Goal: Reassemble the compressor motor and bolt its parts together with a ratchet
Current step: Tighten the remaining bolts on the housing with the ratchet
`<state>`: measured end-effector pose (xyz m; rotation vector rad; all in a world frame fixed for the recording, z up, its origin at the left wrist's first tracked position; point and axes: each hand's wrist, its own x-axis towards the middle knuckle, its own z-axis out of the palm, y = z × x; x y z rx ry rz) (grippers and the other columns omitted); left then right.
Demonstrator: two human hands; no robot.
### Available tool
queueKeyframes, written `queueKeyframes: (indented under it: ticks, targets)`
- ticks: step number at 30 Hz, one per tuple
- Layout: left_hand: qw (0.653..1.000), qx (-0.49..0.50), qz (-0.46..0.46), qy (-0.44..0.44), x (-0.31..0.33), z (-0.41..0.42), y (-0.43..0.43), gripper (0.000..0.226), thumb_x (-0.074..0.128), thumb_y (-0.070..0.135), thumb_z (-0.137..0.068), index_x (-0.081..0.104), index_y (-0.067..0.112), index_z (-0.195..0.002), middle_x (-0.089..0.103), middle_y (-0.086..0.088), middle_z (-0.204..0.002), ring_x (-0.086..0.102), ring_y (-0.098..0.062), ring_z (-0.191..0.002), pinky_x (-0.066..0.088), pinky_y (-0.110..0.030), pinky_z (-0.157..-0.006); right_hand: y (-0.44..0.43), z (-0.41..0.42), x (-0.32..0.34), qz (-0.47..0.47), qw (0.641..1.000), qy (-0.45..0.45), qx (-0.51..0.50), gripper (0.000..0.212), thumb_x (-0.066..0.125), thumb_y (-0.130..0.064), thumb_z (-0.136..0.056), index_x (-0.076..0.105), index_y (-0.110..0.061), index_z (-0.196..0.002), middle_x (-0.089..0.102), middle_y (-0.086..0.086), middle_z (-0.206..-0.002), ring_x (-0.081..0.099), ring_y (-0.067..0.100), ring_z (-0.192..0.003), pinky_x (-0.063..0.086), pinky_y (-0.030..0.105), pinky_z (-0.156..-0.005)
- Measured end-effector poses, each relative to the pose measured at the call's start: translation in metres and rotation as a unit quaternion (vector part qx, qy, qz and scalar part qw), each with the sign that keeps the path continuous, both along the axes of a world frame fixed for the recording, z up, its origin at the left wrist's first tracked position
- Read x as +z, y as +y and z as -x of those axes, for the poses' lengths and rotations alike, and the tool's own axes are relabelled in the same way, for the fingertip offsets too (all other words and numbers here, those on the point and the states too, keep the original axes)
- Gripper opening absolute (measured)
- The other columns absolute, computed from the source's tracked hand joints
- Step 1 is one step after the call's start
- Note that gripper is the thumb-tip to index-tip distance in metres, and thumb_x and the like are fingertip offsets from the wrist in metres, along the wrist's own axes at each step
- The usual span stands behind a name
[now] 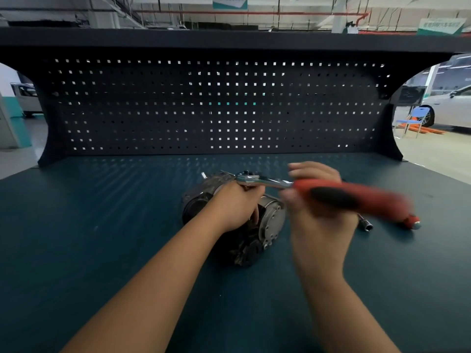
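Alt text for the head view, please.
Left hand steadies a compressor motor on a bench while the right hand, blurred, holds a red-handled ratchet over it. A socket lies to the right.

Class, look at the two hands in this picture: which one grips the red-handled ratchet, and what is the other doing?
The right hand grips the ratchet by its red and black handle. The left hand instead rests on the compressor motor, at the ratchet's head.

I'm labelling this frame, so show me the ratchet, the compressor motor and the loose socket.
ratchet (339,197): head view, on the red handle.
compressor motor (271,220): head view, on its grey end plate.
loose socket (367,226): head view, on its open end.
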<state>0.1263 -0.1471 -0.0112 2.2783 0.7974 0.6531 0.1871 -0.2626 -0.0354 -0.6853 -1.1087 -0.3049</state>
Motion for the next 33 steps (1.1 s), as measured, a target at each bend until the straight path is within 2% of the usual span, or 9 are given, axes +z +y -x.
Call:
queueKeyframes:
  ticks: [2, 4, 7, 11, 15, 18, 25, 30, 33]
  targets:
    - [1.0, 0.0, -0.011, -0.006, 0.0, 0.004, -0.003, 0.052, 0.038, 0.043, -0.095, 0.059, 0.012, -0.059, 0.051, 0.008, -0.043, 0.045, -0.006, -0.049, 0.032, -0.026, -0.05, 0.0, -0.016, 0.005, 0.014, 0.955, 0.257, 0.144, 0.017, 0.07, -0.036, -0.079, 0.068, -0.021, -0.089, 0.069, -0.004, -0.085, 0.063, 0.011, -0.075, 0.053, 0.024, -0.076]
    - [1.0, -0.005, -0.029, -0.003, -0.001, 0.005, -0.007, 0.051, 0.037, 0.043, -0.094, 0.061, 0.013, -0.06, 0.053, 0.006, -0.049, 0.049, -0.009, -0.056, 0.035, -0.027, -0.055, 0.01, -0.032, 0.011, 0.04, 0.843, 0.444, 0.3, 0.023, 0.06, -0.035, -0.084, 0.063, -0.013, -0.089, 0.069, 0.0, -0.081, 0.057, 0.01, -0.061, 0.056, 0.023, -0.066]
    - [0.999, -0.009, -0.042, 0.014, -0.001, 0.002, -0.006, 0.054, 0.036, 0.04, -0.093, 0.062, 0.017, -0.052, 0.061, 0.006, -0.053, 0.055, -0.008, -0.06, 0.038, -0.027, -0.059, 0.027, -0.048, 0.013, 0.097, 0.725, 0.562, 0.385, 0.028, 0.048, -0.03, -0.097, 0.058, -0.004, -0.09, 0.071, 0.006, -0.082, 0.051, 0.008, -0.054, 0.058, 0.024, -0.059]
    - [0.999, 0.002, -0.05, 0.012, -0.002, 0.004, -0.007, 0.059, 0.036, 0.047, -0.094, 0.058, 0.02, -0.047, 0.061, 0.008, -0.052, 0.056, -0.007, -0.061, 0.037, -0.026, -0.059, 0.027, -0.041, 0.002, 0.096, 0.795, 0.46, 0.384, 0.017, 0.043, -0.026, -0.1, 0.053, -0.012, -0.1, 0.074, 0.007, -0.091, 0.061, 0.011, -0.056, 0.058, 0.028, -0.067]
    - [0.999, 0.021, -0.043, -0.011, -0.006, 0.002, -0.007, 0.052, 0.043, 0.05, -0.091, 0.057, 0.02, -0.051, 0.064, 0.002, -0.063, 0.06, -0.02, -0.073, 0.045, -0.031, -0.068, 0.027, 0.0, -0.004, -0.001, 0.921, 0.361, 0.149, 0.015, 0.037, -0.029, -0.102, 0.044, -0.017, -0.097, 0.069, -0.005, -0.078, 0.06, 0.017, -0.052, 0.053, 0.026, -0.058]
    - [0.999, 0.022, -0.024, -0.011, -0.003, 0.003, -0.007, 0.048, 0.043, 0.05, -0.09, 0.063, 0.018, -0.06, 0.067, 0.002, -0.064, 0.061, -0.019, -0.074, 0.046, -0.033, -0.07, 0.027, 0.02, -0.006, -0.036, 0.978, 0.193, 0.065, 0.011, 0.039, -0.029, -0.1, 0.049, -0.032, -0.099, 0.065, 0.015, -0.094, 0.062, 0.03, -0.081, 0.052, 0.039, -0.076]
    - [0.997, 0.043, -0.002, 0.061, -0.006, -0.009, 0.005, 0.029, 0.04, 0.023, -0.1, 0.055, 0.01, -0.121, 0.058, -0.009, -0.125, 0.052, -0.011, -0.099, 0.032, -0.003, -0.056, 0.023, 0.014, -0.014, 0.011, 0.967, -0.193, -0.166, 0.015, 0.057, -0.003, -0.09, 0.069, 0.006, -0.091, 0.061, 0.001, -0.105, 0.055, 0.028, -0.093, 0.047, 0.047, -0.078]
    - [0.998, 0.025, -0.016, 0.051, 0.002, -0.006, 0.001, 0.032, 0.042, 0.031, -0.097, 0.067, 0.012, -0.097, 0.067, -0.007, -0.107, 0.058, -0.024, -0.103, 0.043, -0.03, -0.084, 0.023, 0.015, -0.012, 0.024, 1.0, 0.005, -0.012, 0.017, 0.051, -0.008, -0.092, 0.063, -0.007, -0.105, 0.067, 0.006, -0.102, 0.062, 0.014, -0.097, 0.046, 0.023, -0.087]
    - [0.999, 0.001, -0.036, 0.022, 0.002, 0.007, -0.01, 0.052, 0.035, 0.039, -0.095, 0.066, 0.018, -0.059, 0.065, 0.0, -0.071, 0.057, -0.017, -0.076, 0.042, -0.03, -0.068, 0.023, -0.004, 0.0, 0.043, 0.929, 0.297, 0.218, 0.02, 0.043, -0.025, -0.098, 0.055, -0.015, -0.11, 0.074, 0.006, -0.09, 0.069, 0.016, -0.09, 0.055, 0.025, -0.08]
